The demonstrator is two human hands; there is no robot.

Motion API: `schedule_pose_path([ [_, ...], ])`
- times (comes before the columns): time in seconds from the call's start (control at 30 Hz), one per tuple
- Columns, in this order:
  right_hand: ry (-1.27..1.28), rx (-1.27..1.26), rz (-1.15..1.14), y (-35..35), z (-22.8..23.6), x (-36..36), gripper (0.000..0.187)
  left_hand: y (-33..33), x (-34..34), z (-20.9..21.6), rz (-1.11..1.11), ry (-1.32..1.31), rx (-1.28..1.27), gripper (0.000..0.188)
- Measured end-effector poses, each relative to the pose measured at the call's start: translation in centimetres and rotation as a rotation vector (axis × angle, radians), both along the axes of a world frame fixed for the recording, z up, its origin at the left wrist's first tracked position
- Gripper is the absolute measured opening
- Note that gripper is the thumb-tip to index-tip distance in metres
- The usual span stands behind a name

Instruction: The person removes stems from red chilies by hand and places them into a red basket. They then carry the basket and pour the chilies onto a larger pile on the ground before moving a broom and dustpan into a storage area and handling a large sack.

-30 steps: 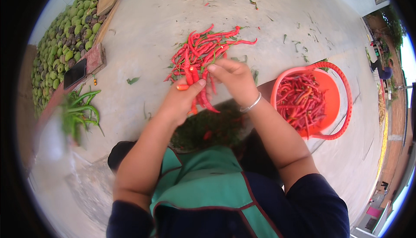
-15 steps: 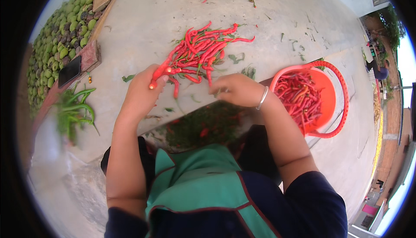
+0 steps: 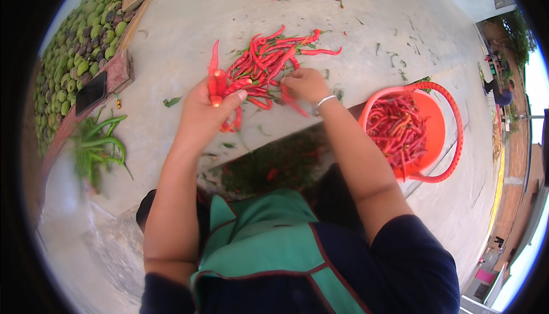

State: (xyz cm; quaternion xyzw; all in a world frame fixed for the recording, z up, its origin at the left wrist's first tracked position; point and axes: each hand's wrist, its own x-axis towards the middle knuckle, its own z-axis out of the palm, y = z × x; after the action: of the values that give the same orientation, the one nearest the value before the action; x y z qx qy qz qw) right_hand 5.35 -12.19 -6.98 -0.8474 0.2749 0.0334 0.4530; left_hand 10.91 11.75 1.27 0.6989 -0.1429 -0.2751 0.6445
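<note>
Peppers (image 3: 221, 84) are clasped as a loose bunch in the left hand (image 3: 200, 107), its fingers curled around them and its thumb pressed against them; one red tip is left standing past the knuckles. In the right hand (image 3: 310, 84) a single red pepper (image 3: 294, 104), blurred, appears to be pinched between thumb and fingertips, though part of that grip is hidden. Just beyond and between the hands, a tangled pile (image 3: 266, 57) is spread on the concrete floor (image 3: 366, 5). If more are pressed into the left palm, the bunch could be loosened and some dropped, since smooth, curved skins are poorly locked together. Should the single red pepper be tugged while stems are caught, neighbours could be dragged along or a thin body snapped. Beside the right forearm, the red bucket (image 3: 438, 134) could be knocked and its contents spilled if the elbow is swung outward.
</note>
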Motion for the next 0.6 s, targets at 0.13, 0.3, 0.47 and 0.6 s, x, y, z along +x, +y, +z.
schedule_pose_path([
  [0.13,-0.200,0.648,-0.120,-0.3,3.3,-0.6,0.012,-0.9,-0.2,-0.7,-0.035,0.035,0.030,0.019],
  [0.3,-0.443,0.859,-0.070,2.6,6.5,-2.1,0.008,-2.6,-1.3,-2.1,-0.075,-0.224,-0.025,0.021],
  [0.47,-0.479,0.911,-0.044,4.6,7.5,-3.6,0.009,-3.5,-2.7,-1.1,-0.146,-0.314,-0.052,0.026],
  [0.6,-0.603,0.214,0.098,3.5,7.8,-5.2,0.007,-4.4,-4.0,-0.4,-0.217,-0.188,-0.025,0.020],
])
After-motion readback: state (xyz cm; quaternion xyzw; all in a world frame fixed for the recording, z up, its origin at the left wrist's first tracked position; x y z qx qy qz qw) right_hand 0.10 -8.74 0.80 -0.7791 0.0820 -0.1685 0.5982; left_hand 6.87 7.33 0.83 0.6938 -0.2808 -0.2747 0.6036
